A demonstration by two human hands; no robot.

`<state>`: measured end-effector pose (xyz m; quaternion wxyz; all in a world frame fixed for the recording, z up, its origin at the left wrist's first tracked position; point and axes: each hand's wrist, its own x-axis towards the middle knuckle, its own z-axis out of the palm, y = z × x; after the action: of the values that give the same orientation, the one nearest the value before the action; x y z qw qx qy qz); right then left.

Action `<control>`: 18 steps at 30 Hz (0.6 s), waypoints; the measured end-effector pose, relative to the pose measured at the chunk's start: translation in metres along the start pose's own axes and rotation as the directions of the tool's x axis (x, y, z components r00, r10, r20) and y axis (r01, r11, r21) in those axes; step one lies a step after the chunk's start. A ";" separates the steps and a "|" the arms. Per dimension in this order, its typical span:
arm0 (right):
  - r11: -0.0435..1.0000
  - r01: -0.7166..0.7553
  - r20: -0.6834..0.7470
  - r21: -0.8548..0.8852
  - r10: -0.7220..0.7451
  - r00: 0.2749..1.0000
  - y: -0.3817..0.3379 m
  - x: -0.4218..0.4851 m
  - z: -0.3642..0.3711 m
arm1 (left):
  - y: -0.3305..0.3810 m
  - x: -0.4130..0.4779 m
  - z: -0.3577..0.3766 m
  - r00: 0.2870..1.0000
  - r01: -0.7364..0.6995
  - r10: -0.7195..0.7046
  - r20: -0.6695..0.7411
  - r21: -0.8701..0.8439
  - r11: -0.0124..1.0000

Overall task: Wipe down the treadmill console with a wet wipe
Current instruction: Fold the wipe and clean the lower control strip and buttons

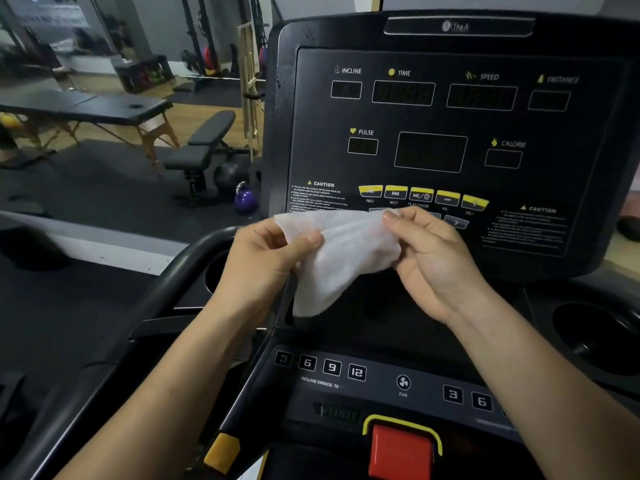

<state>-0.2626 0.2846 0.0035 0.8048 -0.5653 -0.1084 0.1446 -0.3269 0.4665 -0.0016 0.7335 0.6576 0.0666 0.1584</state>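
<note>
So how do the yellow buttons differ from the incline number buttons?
Colour: the yellow buttons stand out brightly, the incline number buttons are black with pale digits. Place: the yellow buttons sit on the upright display panel, the incline number buttons on the lower bar. Both form a horizontal row.

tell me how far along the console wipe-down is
Done: wet wipe is out; faint specks on the left console bezel may be moisture. In hand: left hand and right hand pinch its upper edge, spreading it. Left: display, yellow buttons, lower keypad.
</note>
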 end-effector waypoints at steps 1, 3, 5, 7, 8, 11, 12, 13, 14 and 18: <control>0.999 0.033 -0.035 -0.021 -0.034 0.999 0.001 -0.001 0.000 | 0.002 0.000 0.001 0.999 -0.016 0.019 -0.050 0.050 0.999; 0.988 0.087 -0.049 -0.131 -0.094 0.994 0.002 -0.002 -0.001 | 0.002 0.001 -0.001 0.987 -0.041 0.062 -0.150 0.137 0.990; 0.956 0.139 0.007 -0.260 -0.142 0.990 0.002 -0.003 -0.004 | 0.001 0.004 -0.010 0.982 -0.058 0.105 -0.156 0.280 0.958; 0.920 0.183 0.029 -0.348 -0.185 0.982 0.001 -0.003 -0.005 | 0.001 0.007 -0.019 0.991 -0.108 0.130 -0.022 0.434 0.894; 0.905 0.195 0.021 -0.377 -0.202 0.979 0.000 -0.003 -0.006 | 0.002 0.008 -0.021 0.990 -0.141 0.137 0.047 0.505 0.851; 0.847 0.206 0.032 -0.490 -0.219 0.975 -0.001 0.000 -0.010 | 0.004 0.011 -0.023 0.972 -0.231 0.188 0.139 0.678 0.697; 0.805 0.213 0.049 -0.554 -0.223 0.974 0.000 0.000 -0.010 | 0.004 0.013 -0.024 0.966 -0.255 0.202 0.160 0.703 0.664; 0.748 0.224 0.067 -0.625 -0.234 0.970 0.002 0.001 -0.011 | 0.005 0.015 -0.025 0.962 -0.272 0.207 0.179 0.716 0.644; 0.690 0.237 0.086 -0.684 -0.246 0.965 0.003 0.002 -0.012 | 0.005 0.018 -0.026 0.958 -0.284 0.206 0.197 0.723 0.630; 0.713 0.229 0.075 -0.663 -0.240 0.968 0.003 0.007 -0.012 | 0.008 0.021 -0.024 0.972 -0.216 0.119 0.202 0.575 0.789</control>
<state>-0.2520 0.2773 -0.0039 0.5619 -0.7981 -0.2170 -0.0115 -0.3151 0.4964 0.0053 0.4773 0.8671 -0.0034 0.1424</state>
